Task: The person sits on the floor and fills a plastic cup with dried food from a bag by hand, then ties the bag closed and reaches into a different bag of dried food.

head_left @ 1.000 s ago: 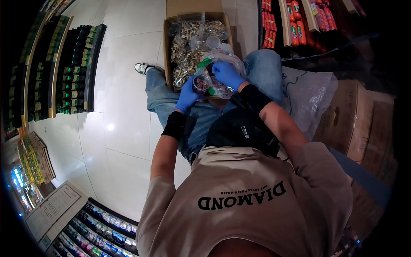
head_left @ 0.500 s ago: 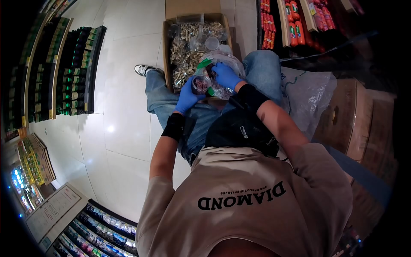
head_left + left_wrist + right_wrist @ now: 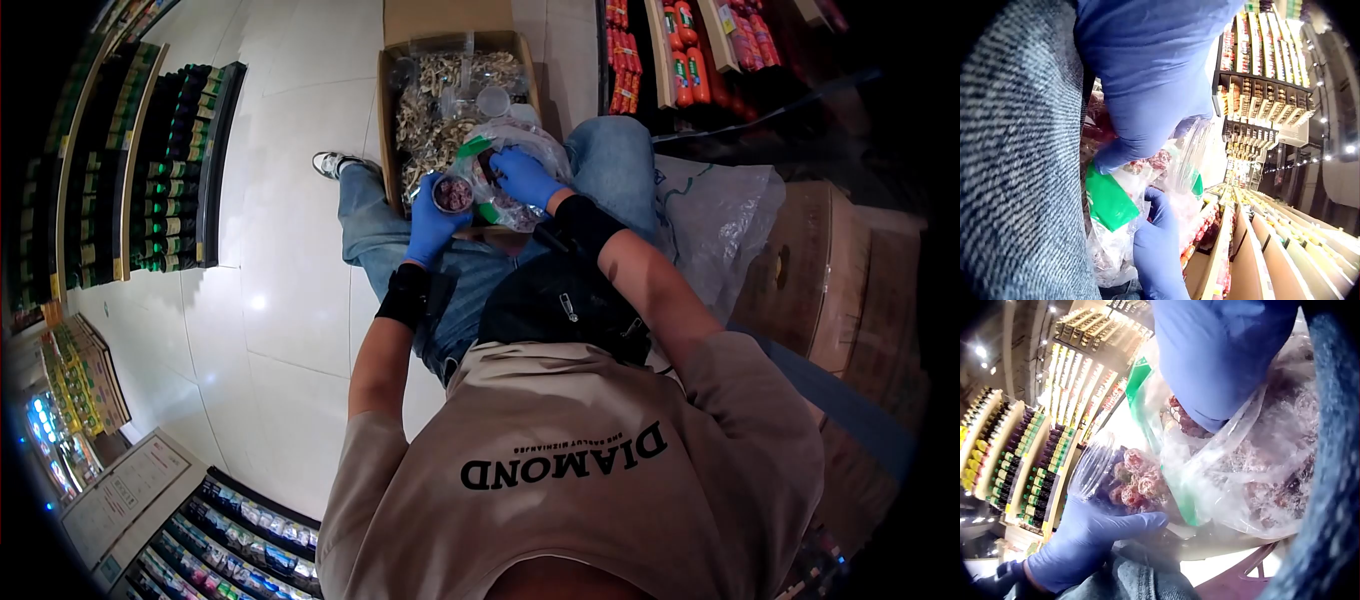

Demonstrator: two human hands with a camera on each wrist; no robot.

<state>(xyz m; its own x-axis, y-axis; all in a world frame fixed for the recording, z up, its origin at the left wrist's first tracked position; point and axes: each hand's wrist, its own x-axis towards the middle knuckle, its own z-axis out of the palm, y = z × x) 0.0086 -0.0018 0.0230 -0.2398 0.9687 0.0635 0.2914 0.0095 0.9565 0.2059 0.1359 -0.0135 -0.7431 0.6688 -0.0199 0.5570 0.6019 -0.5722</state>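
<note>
So there's a pale tiled floor (image 3: 290,300) with a person in jeans (image 3: 620,165) sitting low, legs spread around an open cardboard box (image 3: 448,18). The box has clear packs of dried brownish-white slices (image 3: 435,100) in it. A see-through plastic bag (image 3: 1241,481) with frosty-looking reddish stuff inside sits between the knees, over the box's near end, and it's got a green band (image 3: 1139,380) on it.

Both hands are in blue gloves. The right hand (image 3: 1225,356) is down in the bag's mouth; its fingertips are hidden there, so I honestly can't tell if they're spread or pinching anything. The left hand (image 3: 1088,534) has its fingers curled round a clear plastic cup (image 3: 1088,465), just to the left of the bag and held off the floor. Smallest of the lot: knobbly reddish pieces (image 3: 1138,481) sitting in that cup.
</note>
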